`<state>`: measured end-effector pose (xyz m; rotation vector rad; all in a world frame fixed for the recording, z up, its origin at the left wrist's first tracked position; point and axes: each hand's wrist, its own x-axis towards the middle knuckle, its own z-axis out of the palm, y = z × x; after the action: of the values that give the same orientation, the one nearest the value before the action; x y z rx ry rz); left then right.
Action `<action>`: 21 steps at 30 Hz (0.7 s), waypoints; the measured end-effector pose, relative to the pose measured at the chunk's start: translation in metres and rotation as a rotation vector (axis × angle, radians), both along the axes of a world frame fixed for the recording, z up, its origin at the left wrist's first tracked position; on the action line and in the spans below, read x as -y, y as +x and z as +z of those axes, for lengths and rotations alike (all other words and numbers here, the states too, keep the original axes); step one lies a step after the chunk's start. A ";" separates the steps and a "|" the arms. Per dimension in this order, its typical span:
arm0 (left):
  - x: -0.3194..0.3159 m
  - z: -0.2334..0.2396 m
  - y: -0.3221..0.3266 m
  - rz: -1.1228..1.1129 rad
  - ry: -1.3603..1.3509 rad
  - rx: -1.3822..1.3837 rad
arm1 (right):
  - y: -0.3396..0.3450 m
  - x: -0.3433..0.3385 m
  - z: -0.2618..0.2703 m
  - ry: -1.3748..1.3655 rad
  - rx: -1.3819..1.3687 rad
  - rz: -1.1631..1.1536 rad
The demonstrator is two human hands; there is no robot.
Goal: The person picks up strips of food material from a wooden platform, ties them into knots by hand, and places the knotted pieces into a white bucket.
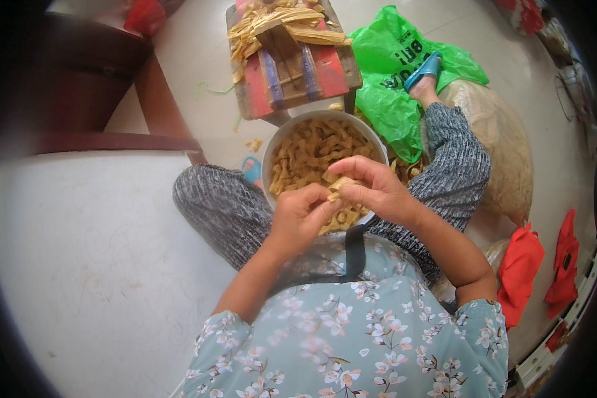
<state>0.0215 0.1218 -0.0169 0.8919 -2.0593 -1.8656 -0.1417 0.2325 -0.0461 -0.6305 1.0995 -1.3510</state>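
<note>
A white round tub point(264, 174) sits between my knees, filled with many small, twisted tan pieces point(323, 144) that look like dried plant strips. Over its near side, my left hand point(298, 214) pinches a pale folded strip point(342, 185) between thumb and forefinger. My right hand point(380, 191) holds the same strip from the other side, its thumb against it and its forefinger raised and curved. Part of the strip is hidden by my fingers.
Beyond the tub stands a red-topped wooden bench point(333, 69) with an upright wooden block point(278, 40) and long tan strips point(298, 22). To the right lie a green plastic bag point(385, 119), a full translucent sack point(502, 149) and red bags point(522, 268). A white tabletop point(104, 258) is at left.
</note>
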 end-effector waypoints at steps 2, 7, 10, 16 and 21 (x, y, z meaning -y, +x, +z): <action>0.010 0.003 0.001 0.118 0.434 0.043 | -0.012 -0.002 0.009 0.051 -0.185 0.075; 0.026 -0.008 0.014 0.257 0.408 -0.089 | -0.031 -0.013 0.018 0.030 -0.383 0.094; 0.032 -0.020 0.014 0.181 0.196 -0.047 | -0.030 -0.011 -0.001 -0.081 -0.814 0.102; 0.047 0.000 0.004 -0.237 -0.774 0.026 | -0.026 -0.006 -0.015 -0.422 -1.484 0.064; 0.031 -0.024 -0.006 -0.572 -0.929 -0.077 | -0.009 -0.004 -0.014 -0.482 -1.486 0.090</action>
<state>0.0158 0.0907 -0.0408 -0.0114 -2.8617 -0.8199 -0.1511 0.2369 -0.0606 -2.2013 1.8048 -0.9311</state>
